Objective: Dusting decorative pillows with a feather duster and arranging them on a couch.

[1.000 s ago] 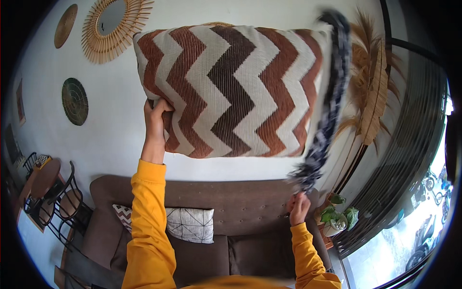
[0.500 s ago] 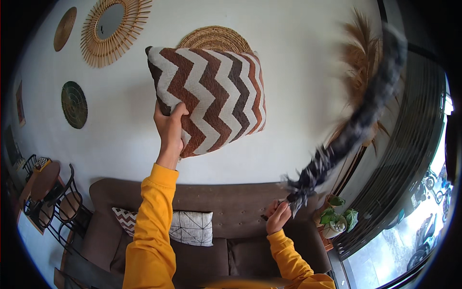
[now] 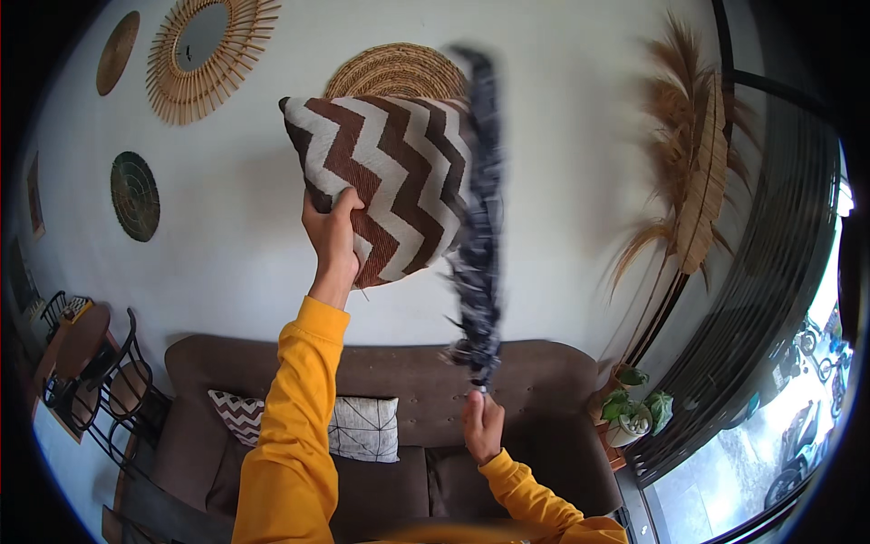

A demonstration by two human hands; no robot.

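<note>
Head view: my left grip (image 3: 333, 234) clenches the lower left side of the chevron cushion (image 3: 385, 177), thumb in front. Cushion aloft, showing above the back edge of the sofa (image 3: 548, 385). Woven, plump; I'd judge it light, soft, not slippery, best pinched along that side. My right grip (image 3: 484, 426) grasps the shaggy duster (image 3: 483, 208) by its base; likely light, bendy. Contact with cushion: can't tell.

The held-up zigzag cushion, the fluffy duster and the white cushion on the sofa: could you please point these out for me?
Held-up zigzag cushion (image 3: 395, 181), head view: middle of its visible front.
Fluffy duster (image 3: 485, 208), head view: middle of its dark fibres.
White cushion (image 3: 365, 430), head view: its line-patterned front.
</note>
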